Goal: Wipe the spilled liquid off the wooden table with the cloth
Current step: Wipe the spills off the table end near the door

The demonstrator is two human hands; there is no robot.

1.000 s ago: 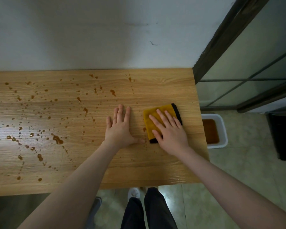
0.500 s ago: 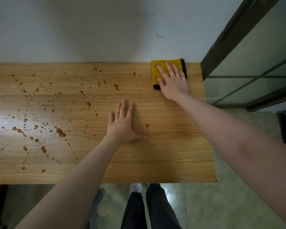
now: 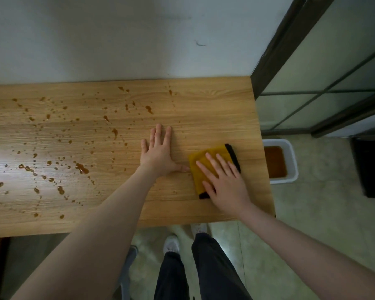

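Right hand (image 3: 226,187): flat, fingers straight and slightly spread, pressing on folded yellow cloth (image 3: 206,162); palm and heel off the cloth's near right corner, on the wood.

Yellow cloth: folded square, mustard yellow with black edging along the far right side and at the near corner; an upper fold visible near the fingertips. Near right part hidden under the right hand. Lying on wooden table (image 3: 214,109), toward the table's right end, nearer the front edge than the wall side.

Left hand (image 3: 159,153): flat on the table just left of the cloth, fingers straight, thumb stretched toward the cloth; thumb tip touching or almost touching the cloth's left edge, cannot tell which.

Wooden table: light grain, back edge against white wall (image 3: 117,40); left end cut off by the frame. Glare patch on the table's left part, washing out some drops there.

Spilled liquid (image 3: 81,167): brown drops and small puddles scattered over the table's left and middle, a few near the back edge; wood around the cloth mostly dry-looking.

White tub (image 3: 290,161): on the floor just past the table's right end, holding brown liquid; left side hidden by the table edge.

Dark-framed glass door (image 3: 325,68): right of the table, upper part cut off.

Dark trousers (image 3: 206,265) and white shoes (image 3: 171,243): below the table's front edge.
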